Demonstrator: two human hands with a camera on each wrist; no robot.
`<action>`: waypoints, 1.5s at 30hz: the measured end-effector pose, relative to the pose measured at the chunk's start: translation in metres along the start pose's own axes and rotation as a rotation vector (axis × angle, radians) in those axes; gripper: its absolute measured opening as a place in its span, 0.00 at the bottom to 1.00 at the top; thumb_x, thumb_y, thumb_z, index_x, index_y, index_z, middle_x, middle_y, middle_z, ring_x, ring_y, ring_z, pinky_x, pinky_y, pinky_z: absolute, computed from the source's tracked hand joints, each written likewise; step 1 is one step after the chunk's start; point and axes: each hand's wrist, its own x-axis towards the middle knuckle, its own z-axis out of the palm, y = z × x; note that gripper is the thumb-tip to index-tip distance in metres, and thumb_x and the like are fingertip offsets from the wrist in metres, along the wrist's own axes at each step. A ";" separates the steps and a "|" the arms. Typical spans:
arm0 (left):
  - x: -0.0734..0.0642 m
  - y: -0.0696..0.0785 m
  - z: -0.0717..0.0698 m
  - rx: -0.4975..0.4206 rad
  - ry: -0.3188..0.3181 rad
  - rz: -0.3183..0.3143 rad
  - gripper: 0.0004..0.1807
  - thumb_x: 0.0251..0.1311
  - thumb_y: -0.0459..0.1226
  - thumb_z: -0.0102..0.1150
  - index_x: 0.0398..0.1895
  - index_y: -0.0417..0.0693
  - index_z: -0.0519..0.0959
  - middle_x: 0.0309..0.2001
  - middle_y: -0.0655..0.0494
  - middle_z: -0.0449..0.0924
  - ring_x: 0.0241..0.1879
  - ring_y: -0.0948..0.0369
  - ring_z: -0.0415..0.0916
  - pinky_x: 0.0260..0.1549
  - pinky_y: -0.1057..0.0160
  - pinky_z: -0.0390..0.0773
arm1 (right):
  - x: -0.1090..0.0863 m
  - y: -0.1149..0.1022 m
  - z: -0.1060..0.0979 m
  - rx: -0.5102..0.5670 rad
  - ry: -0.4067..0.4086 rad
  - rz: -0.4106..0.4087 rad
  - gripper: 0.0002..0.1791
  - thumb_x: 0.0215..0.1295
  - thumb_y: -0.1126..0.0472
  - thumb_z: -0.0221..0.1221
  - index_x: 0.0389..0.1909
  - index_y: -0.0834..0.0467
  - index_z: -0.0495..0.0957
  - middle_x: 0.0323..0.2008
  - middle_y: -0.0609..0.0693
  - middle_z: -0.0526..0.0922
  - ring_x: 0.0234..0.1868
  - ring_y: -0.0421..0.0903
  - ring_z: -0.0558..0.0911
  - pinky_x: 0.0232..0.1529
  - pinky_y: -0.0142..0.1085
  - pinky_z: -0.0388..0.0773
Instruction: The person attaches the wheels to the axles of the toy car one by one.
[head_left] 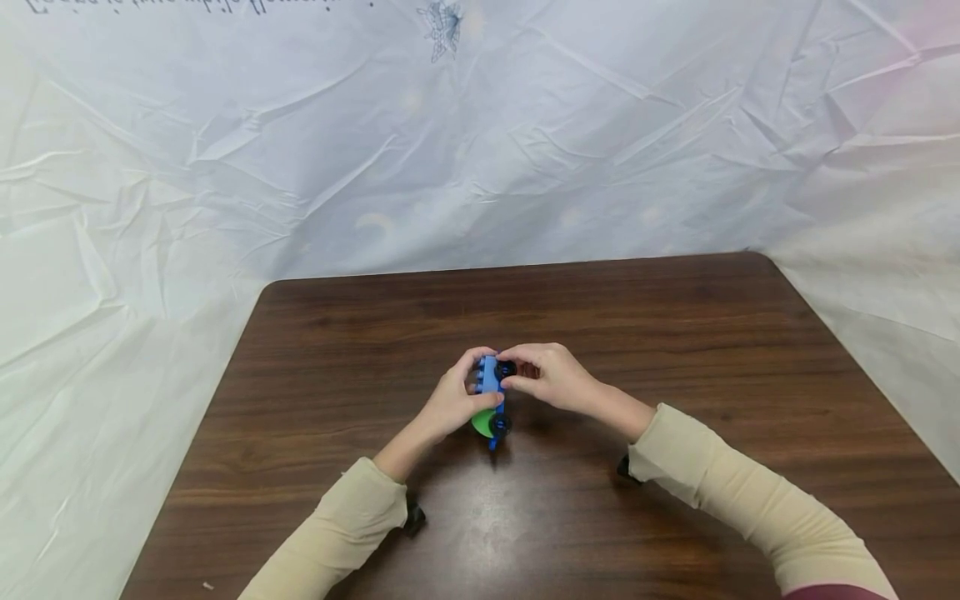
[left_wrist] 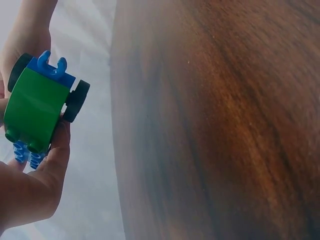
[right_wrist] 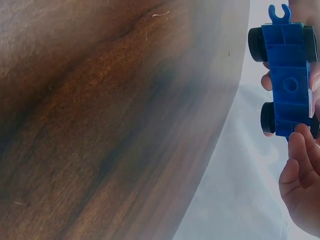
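Note:
Above the middle of the table, both hands hold a toy block car (head_left: pixel 490 375) on its side. My left hand (head_left: pixel 453 400) grips its body, thumb across the side and fingers round the far end. With thumb and fingertips my right hand (head_left: pixel 555 377) pinches the black wheel (head_left: pixel 505 369) at the far end. A curved green block (left_wrist: pixel 37 102) sits on the car's near end, beside a blue two-pronged hook (left_wrist: pixel 51 65), in the left wrist view. The right wrist view faces the blue underside (right_wrist: pixel 289 75) and several black wheels.
The dark brown wooden table (head_left: pixel 337 333) spreads under both forearms. Behind it hangs a creased white sheet (head_left: pixel 480 167). A small pale scrap (head_left: pixel 207 586) lies near the table's front left. Black devices (head_left: pixel 414 517) are worn under the cuffs.

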 end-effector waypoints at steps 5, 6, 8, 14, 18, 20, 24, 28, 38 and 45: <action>0.000 -0.001 0.001 0.007 0.002 0.007 0.29 0.51 0.27 0.55 0.57 0.44 0.60 0.54 0.42 0.65 0.44 0.48 0.74 0.36 0.60 0.77 | -0.002 0.001 0.001 0.007 0.003 -0.003 0.18 0.51 0.60 0.62 0.43 0.62 0.76 0.24 0.46 0.77 0.21 0.34 0.68 0.22 0.26 0.69; 0.000 -0.001 0.001 0.012 0.002 0.010 0.29 0.51 0.27 0.56 0.57 0.44 0.60 0.54 0.41 0.65 0.45 0.48 0.74 0.36 0.60 0.77 | -0.002 0.001 0.001 0.009 0.003 -0.002 0.18 0.51 0.60 0.62 0.43 0.62 0.77 0.24 0.46 0.76 0.21 0.34 0.68 0.22 0.26 0.69; -0.001 -0.001 0.001 0.025 0.001 0.017 0.29 0.51 0.28 0.56 0.57 0.44 0.60 0.53 0.41 0.66 0.45 0.48 0.74 0.36 0.60 0.77 | -0.003 0.001 0.002 0.016 0.003 0.000 0.17 0.51 0.60 0.62 0.43 0.62 0.77 0.23 0.46 0.76 0.21 0.34 0.68 0.22 0.26 0.69; -0.002 -0.002 0.001 0.057 -0.013 0.029 0.29 0.51 0.28 0.56 0.57 0.44 0.60 0.51 0.40 0.67 0.43 0.50 0.75 0.35 0.61 0.77 | -0.004 0.002 0.005 0.028 0.010 0.007 0.17 0.51 0.60 0.62 0.42 0.62 0.77 0.23 0.46 0.76 0.21 0.34 0.68 0.22 0.26 0.69; -0.002 -0.003 0.000 0.081 -0.015 0.023 0.29 0.51 0.29 0.57 0.57 0.45 0.60 0.50 0.40 0.68 0.40 0.52 0.75 0.33 0.62 0.77 | -0.005 0.003 0.007 0.046 0.017 0.009 0.17 0.51 0.60 0.61 0.42 0.62 0.77 0.22 0.47 0.75 0.21 0.35 0.68 0.22 0.26 0.69; -0.002 -0.003 0.000 0.093 -0.012 0.023 0.29 0.51 0.29 0.57 0.57 0.45 0.60 0.49 0.40 0.69 0.39 0.53 0.75 0.33 0.62 0.77 | -0.006 0.003 0.008 0.049 0.020 0.012 0.17 0.51 0.60 0.61 0.42 0.62 0.77 0.23 0.47 0.75 0.22 0.35 0.68 0.22 0.26 0.69; -0.002 -0.003 0.001 0.100 -0.008 0.027 0.29 0.51 0.28 0.57 0.57 0.45 0.60 0.49 0.40 0.70 0.39 0.53 0.75 0.34 0.61 0.77 | -0.006 0.004 0.010 0.051 0.033 0.016 0.17 0.51 0.60 0.61 0.42 0.63 0.77 0.23 0.47 0.76 0.22 0.36 0.69 0.23 0.26 0.69; -0.002 -0.003 0.001 0.098 -0.005 0.027 0.29 0.51 0.28 0.56 0.57 0.45 0.60 0.49 0.40 0.69 0.40 0.52 0.75 0.33 0.61 0.77 | -0.007 0.004 0.012 0.047 0.053 0.008 0.17 0.50 0.60 0.62 0.41 0.63 0.77 0.24 0.48 0.77 0.22 0.36 0.69 0.23 0.26 0.69; -0.003 -0.002 0.002 0.111 0.013 0.032 0.28 0.50 0.28 0.57 0.56 0.45 0.60 0.50 0.40 0.70 0.39 0.52 0.75 0.32 0.62 0.77 | -0.007 0.007 0.017 0.034 0.099 -0.003 0.17 0.49 0.61 0.62 0.41 0.63 0.77 0.23 0.48 0.77 0.22 0.35 0.68 0.23 0.26 0.69; -0.003 -0.002 0.002 0.126 0.031 0.037 0.29 0.50 0.27 0.57 0.56 0.45 0.61 0.49 0.40 0.70 0.39 0.52 0.74 0.30 0.62 0.77 | -0.008 0.007 0.020 0.039 0.130 -0.008 0.16 0.48 0.61 0.63 0.40 0.62 0.78 0.22 0.48 0.76 0.21 0.35 0.69 0.22 0.26 0.70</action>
